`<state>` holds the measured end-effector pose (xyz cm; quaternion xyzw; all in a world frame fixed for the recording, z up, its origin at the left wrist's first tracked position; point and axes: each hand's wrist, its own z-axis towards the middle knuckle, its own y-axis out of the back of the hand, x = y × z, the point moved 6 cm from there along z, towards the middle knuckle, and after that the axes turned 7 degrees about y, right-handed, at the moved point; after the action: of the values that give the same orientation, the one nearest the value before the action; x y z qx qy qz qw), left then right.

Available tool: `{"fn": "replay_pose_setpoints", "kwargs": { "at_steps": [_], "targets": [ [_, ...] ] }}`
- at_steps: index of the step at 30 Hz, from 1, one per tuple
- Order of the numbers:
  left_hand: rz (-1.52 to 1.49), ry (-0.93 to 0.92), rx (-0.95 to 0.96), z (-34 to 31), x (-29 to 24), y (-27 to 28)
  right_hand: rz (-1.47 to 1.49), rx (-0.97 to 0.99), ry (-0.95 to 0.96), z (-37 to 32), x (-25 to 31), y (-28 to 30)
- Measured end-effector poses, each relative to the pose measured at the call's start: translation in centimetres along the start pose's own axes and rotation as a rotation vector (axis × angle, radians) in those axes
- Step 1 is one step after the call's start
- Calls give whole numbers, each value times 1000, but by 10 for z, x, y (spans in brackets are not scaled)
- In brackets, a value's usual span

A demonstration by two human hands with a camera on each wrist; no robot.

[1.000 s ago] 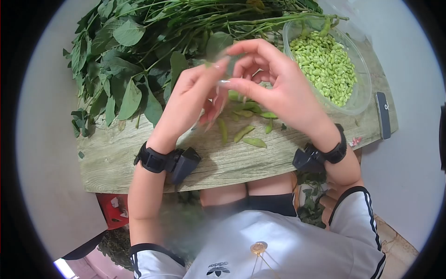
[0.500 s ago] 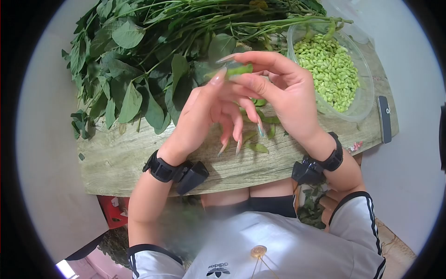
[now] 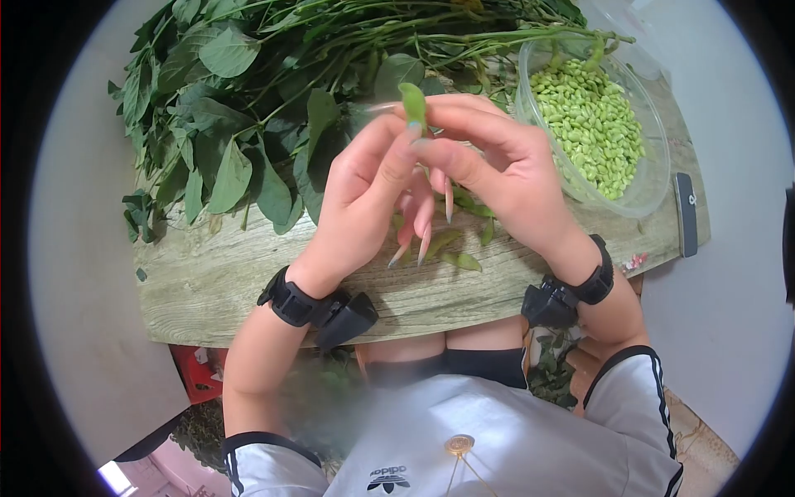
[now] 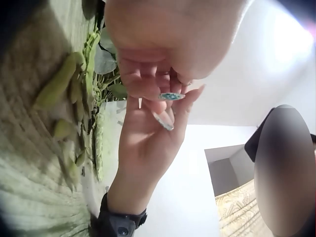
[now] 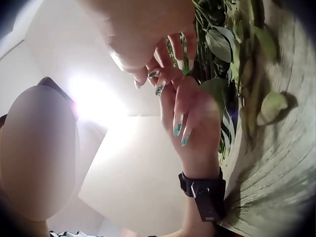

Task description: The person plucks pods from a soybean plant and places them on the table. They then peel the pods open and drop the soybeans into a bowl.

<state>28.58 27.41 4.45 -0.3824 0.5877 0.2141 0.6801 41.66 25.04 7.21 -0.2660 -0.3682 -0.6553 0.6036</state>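
Observation:
In the head view a green soybean pod (image 3: 412,101) points up from between the hands, its lower end covered by fingertips. My left hand (image 3: 360,195) pinches it from the left with thumb and index finger. From the other side my right hand (image 3: 509,170) pinches it too, thumb tips close together. Below the hands, several soybean pods (image 3: 460,262) lie on the wooden table (image 3: 215,294). Both wrist views show the fingers meeting, with the pod hidden behind them; loose pods (image 4: 57,84) lie beside the hands.
Leafy soybean stalks (image 3: 232,178) cover the back left of the table. At the right stands a clear plastic bowl (image 3: 657,166) of shelled green beans (image 3: 588,128), with stalk ends reaching over its rim. A dark flat phone-like object (image 3: 686,214) lies at the right edge.
The pod has turned from lying nearly level between the fingertips to standing upright. My hands, a little lower and blurred at first contact, have drawn closer, with thumbs now side by side.

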Motion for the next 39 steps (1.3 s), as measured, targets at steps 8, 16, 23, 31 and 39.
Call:
{"fn": "replay_pose_setpoints", "kwargs": {
  "at_steps": [8,16,23,31,39],
  "targets": [
    [-11,206,-167,3,6,18,40,-179,-53,-2,-4,5],
    [72,52,-24,2,-9,14,-515,-44,508,0,24,-2],
    [-21,121,-32,1,-4,15,-692,68,427,1,23,-3],
    [-206,231,138,0,-2,7,-737,54,457,1,17,0],
    [-228,217,171,0,-2,6,-729,111,398,1,21,0]
  ]
}}
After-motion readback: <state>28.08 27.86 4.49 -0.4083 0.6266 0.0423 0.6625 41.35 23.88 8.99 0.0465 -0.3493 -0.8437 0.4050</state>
